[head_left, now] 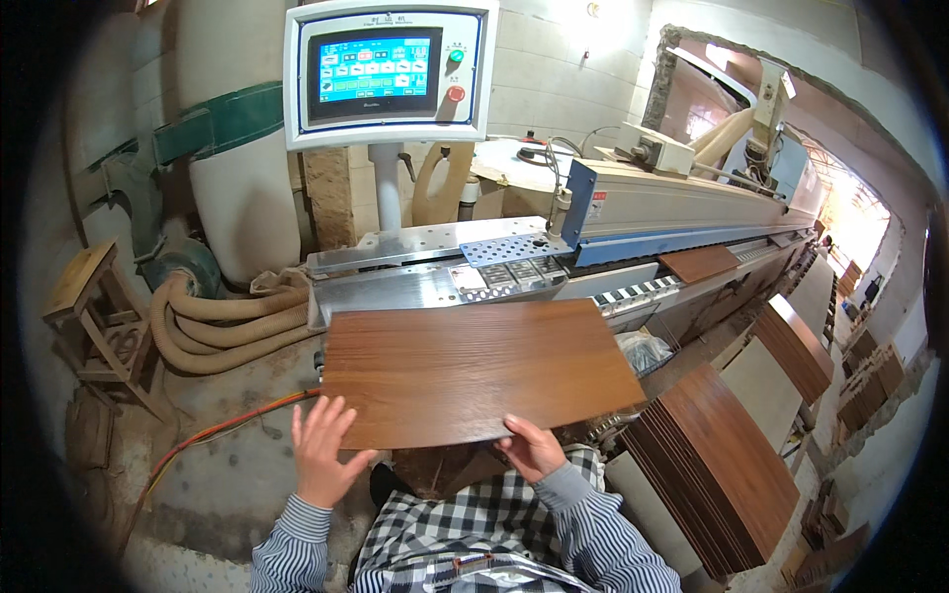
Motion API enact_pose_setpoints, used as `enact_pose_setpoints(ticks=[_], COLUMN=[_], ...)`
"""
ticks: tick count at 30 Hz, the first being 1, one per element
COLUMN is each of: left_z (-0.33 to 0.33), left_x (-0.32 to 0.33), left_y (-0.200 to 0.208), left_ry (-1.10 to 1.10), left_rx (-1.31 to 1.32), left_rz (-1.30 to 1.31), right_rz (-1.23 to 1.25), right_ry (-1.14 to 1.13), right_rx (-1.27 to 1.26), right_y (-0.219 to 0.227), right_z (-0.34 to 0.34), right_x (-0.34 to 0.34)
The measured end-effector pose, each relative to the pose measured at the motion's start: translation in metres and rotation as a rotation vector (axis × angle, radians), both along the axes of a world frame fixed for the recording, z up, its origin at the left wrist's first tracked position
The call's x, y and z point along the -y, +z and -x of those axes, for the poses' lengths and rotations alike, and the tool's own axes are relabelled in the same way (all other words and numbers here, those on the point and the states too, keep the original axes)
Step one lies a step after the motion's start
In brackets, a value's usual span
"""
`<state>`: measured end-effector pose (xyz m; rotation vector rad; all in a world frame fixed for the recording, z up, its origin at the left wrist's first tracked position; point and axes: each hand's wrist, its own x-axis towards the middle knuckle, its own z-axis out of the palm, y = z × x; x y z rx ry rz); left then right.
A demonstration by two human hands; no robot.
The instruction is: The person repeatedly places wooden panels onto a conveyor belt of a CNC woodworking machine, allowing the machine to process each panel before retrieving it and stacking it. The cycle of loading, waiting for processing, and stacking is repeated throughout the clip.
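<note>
Machinery [682, 212] in beige and blue is the largest thing in view, its long beam running from the middle toward the far right, with a metal surface [381, 289] at its near end. Behind it on the left stands a tall pale dust bag [242, 203], and ribbed tan hoses [237, 314] curl below. A thick stack of brown panels [727, 445] rests at the right, with a smaller stack [799, 341] beyond it. Nearer the person, a wood-grain board [474, 366] lies level in front of the metal surface, its near edge toward the checked apron [465, 519]. Above the machine's near end, a white control box [390, 128] is mounted on a post and holds a lit screen [376, 74]. A wooden stool [79, 282] stands at the far left, and a short brown panel [700, 263] sits partway along the machine. The left hand [321, 455] is spread at the board's near left corner, fingers over it and thumb held away; how firmly it presses, I cannot tell. The right hand [532, 453] pinches the near edge, thumb on top and fingers below. Smallest are two buttons on the box, a green one [456, 56] above a red one [455, 94].
</note>
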<state>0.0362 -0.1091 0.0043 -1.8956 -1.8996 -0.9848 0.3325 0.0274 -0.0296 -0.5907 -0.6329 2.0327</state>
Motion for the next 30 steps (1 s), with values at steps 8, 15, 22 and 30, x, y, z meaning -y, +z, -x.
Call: enact_pose_setpoints(ticks=[8,15,22,30], left_z=[0.045,0.065,0.066,0.07], left_x=[-0.028,-0.072,-0.077,-0.068], left_y=[0.002,0.001,0.001,0.003], left_ry=[0.188,0.203,0.205,0.2], left_rx=[0.08,0.104,0.139,0.158], left_rz=[-0.005,-0.031,-0.005,0.021], right_rz=[-0.038,-0.182,-1.278,-1.254], right_ry=[0.056,-0.002,-0.17,-0.271], right_rx=[-0.12,0.461,1.691,1.689], right_y=[0.032,-0.005,-0.095,-0.106], right_z=[0.048,-0.034,-0.107,-0.106], right_x=[-0.026,0.001,0.065,0.069])
